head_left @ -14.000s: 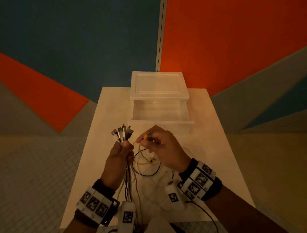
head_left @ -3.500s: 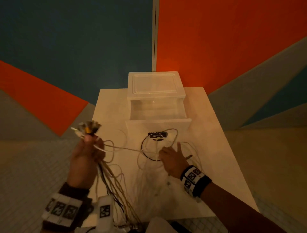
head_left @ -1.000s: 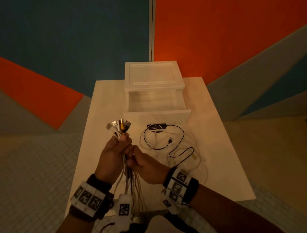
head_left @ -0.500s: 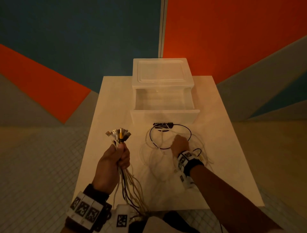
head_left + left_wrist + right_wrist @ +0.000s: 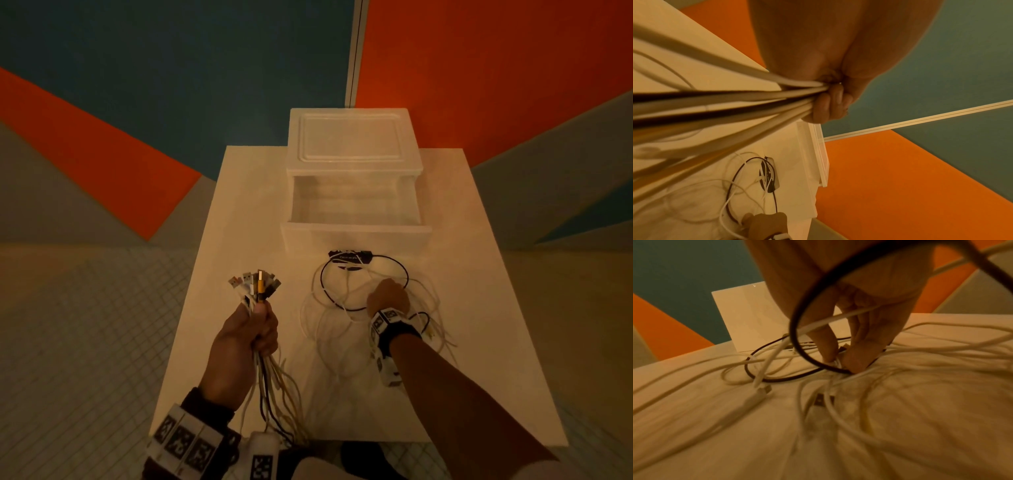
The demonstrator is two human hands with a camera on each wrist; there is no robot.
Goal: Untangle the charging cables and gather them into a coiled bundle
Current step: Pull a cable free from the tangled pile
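Note:
My left hand (image 5: 245,337) grips a bunch of cables (image 5: 265,380) above the table's near left part. Their plugs (image 5: 255,284) fan out above the fist and the cords hang off the front edge. In the left wrist view the cords (image 5: 731,104) run into the closed fist (image 5: 826,97). Loose white cables (image 5: 329,329) and a black cable loop (image 5: 363,281) lie spread on the table. My right hand (image 5: 388,298) reaches down into them. In the right wrist view its thumb and fingers (image 5: 840,360) pinch a white cable end (image 5: 835,363) on the table.
A translucent white drawer box (image 5: 352,178) stands at the back of the white table (image 5: 239,240), its drawer pulled out toward me. A black label tag (image 5: 349,257) lies just in front of the drawer. Tiled floor surrounds the table.
One second ago my right hand held the bunch just below the left hand. It has since let go and reached forward into the loose cables. The left hand stays in place.

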